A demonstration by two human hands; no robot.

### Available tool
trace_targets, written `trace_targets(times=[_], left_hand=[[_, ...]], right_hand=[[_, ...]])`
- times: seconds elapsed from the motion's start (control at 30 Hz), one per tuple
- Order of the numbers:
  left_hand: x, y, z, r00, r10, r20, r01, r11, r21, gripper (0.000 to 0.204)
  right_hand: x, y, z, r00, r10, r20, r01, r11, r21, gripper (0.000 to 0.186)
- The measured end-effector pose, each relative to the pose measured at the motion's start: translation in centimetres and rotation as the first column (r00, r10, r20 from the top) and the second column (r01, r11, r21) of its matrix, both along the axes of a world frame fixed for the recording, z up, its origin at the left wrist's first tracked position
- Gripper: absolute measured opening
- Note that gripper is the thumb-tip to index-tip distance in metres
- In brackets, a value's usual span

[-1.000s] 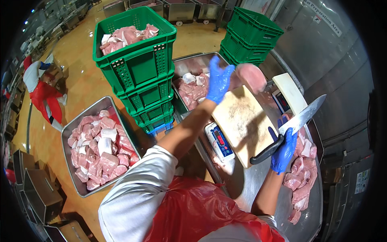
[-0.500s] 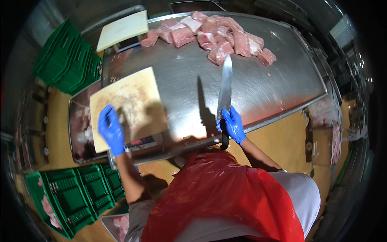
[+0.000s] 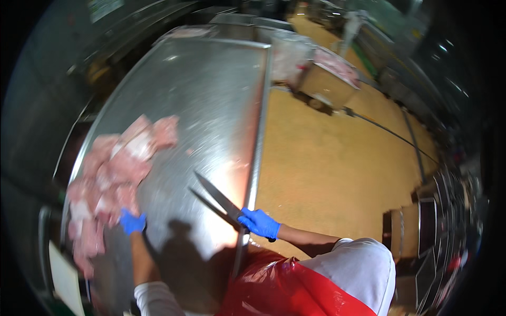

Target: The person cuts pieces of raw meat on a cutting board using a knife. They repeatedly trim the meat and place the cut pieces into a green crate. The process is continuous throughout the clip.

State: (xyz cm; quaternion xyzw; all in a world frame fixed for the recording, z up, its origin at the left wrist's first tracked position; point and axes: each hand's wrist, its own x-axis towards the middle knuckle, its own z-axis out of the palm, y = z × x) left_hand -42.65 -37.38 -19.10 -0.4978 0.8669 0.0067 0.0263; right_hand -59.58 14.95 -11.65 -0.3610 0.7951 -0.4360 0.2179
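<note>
My right hand [image 3: 260, 223], in a blue glove, is wrapped round the dark handle of a long knife. The knife blade [image 3: 215, 192] points away to the upper left, above the steel table [image 3: 179, 100], with its dark shadow beside it. On the left, my gloved left hand [image 3: 132, 221] reaches to the near side of a heap of raw pink meat pieces [image 3: 118, 168]. Its thumb and fingers look apart at the edge of one meat piece. Motion blur hides whether they touch it.
A white cutting board [image 3: 66, 276] stands at the lower left, past the heap. Beyond the table's raised right edge, a wheeled bin [image 3: 329, 84] with pink contents stands on the yellow floor [image 3: 332, 158]. Stacked boxes or crates [image 3: 421, 231] line the right side.
My view has swung to the right, so the table now runs away from me. My left hand has moved from over the cutting board to the meat heap. The knife stays in my right hand.
</note>
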Motion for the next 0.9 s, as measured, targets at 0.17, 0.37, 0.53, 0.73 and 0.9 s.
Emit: trace_targets(times=[0.17, 0.37, 0.53, 0.73, 0.9], left_hand=[[-5.2, 0.7, 7.5, 0.974, 0.221, -0.046, -0.205, 0.95, 0.235, 0.101], [5.1, 4.5, 4.1, 0.206, 0.699, -0.684, 0.315, 0.615, 0.723, 0.061], [8.4, 23.2, -1.7, -0.264, 0.952, -0.157, 0.734, 0.304, 0.607, 0.036], [15.6, 37.0, 1.6, -0.457, 0.875, 0.159, 0.866, 0.398, 0.301, 0.044], [22.2, 36.2, 22.5, -0.117, 0.694, -0.71, 0.138, 0.719, 0.681, 0.034]], right_hand=[[-2.1, 1.5, 2.0, 0.922, -0.26, 0.288, 0.247, 0.966, 0.082, 0.033], [-2.7, -1.4, -1.7, 0.956, -0.229, 0.184, 0.211, 0.971, 0.111, 0.037], [-1.6, -4.2, -2.6, 0.814, -0.151, 0.561, 0.204, 0.978, -0.033, 0.016], [-2.4, -4.7, 1.1, 0.901, 0.203, 0.383, -0.145, 0.974, -0.175, 0.02], [1.0, -8.0, 8.7, 0.827, 0.447, 0.341, -0.366, 0.888, -0.278, 0.015]])
